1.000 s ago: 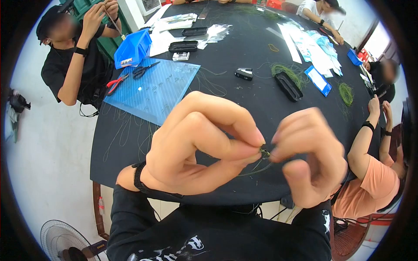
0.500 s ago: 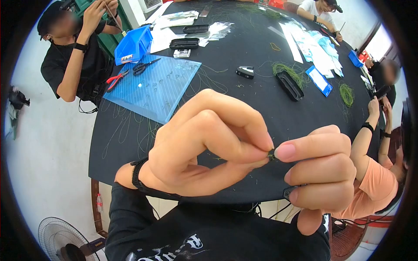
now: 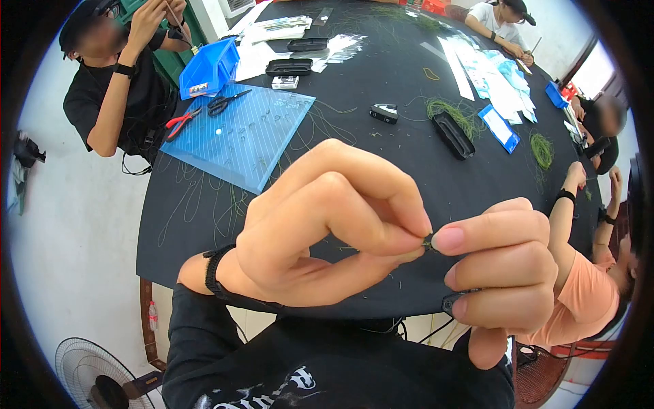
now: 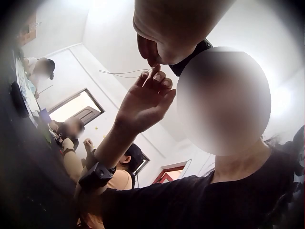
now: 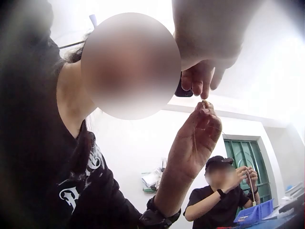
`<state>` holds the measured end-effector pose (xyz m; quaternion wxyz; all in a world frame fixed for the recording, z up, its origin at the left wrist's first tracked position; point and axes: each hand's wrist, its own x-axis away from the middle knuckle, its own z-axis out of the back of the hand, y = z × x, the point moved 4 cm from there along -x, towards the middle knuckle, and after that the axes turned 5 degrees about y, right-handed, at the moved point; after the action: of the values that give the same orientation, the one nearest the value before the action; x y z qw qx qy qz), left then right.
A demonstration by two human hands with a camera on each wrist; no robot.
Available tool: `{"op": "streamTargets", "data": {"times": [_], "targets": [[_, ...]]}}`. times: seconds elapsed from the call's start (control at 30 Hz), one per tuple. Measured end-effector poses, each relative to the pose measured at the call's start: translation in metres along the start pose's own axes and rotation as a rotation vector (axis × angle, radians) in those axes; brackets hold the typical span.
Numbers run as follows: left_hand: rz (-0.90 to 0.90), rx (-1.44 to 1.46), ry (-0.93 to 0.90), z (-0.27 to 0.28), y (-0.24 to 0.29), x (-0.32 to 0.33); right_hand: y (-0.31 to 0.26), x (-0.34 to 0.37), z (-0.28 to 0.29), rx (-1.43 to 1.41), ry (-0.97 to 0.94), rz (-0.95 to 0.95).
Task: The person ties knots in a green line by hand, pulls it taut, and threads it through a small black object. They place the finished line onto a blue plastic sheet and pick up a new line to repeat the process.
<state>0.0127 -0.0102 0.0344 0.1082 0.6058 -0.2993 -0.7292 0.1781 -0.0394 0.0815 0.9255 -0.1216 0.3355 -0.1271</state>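
In the head view a tiny dark green knotted piece (image 3: 427, 243) sits between the fingertips of both hands, above the table. My left hand (image 3: 334, 225) pinches it between thumb and fingers. The index fingertip of my right hand (image 3: 501, 266) touches or nearly touches its right side; the other fingers are bent and the thumb hangs lower, apart from them. A thin line (image 4: 119, 73) loops out from the fingertips in the left wrist view. In the right wrist view a thin strand (image 5: 195, 138) hangs along the left palm.
A blue board (image 3: 238, 136) with pliers (image 3: 182, 125) and black scissors (image 3: 225, 103) lies at the left, by a blue bin (image 3: 210, 68). Beyond the hands are a black tray (image 3: 453, 135), green line coils (image 3: 541, 150) and a blue packet (image 3: 499, 127). Several people sit around the table.
My right hand has moved from a blurred, raised pose to a still one with its index fingertip at the piece. The left hand has shifted slightly right, keeping its pinch.
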Motion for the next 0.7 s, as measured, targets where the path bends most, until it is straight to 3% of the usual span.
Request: {"op": "streamTargets", "data": {"times": [0.03,0.27,0.7], "targets": [[-0.001,-0.003,-0.001,0.000,0.000,0.000,-0.001,-0.001,0.002,0.011,-0.063,-0.024],[0.012,-0.012,-0.004,0.001,0.001,-0.001,0.009,0.010,-0.010,0.018,0.119,0.117],[0.025,-0.038,0.002,0.001,0.001,-0.001,0.010,0.010,-0.012,0.017,0.142,0.143]]}}
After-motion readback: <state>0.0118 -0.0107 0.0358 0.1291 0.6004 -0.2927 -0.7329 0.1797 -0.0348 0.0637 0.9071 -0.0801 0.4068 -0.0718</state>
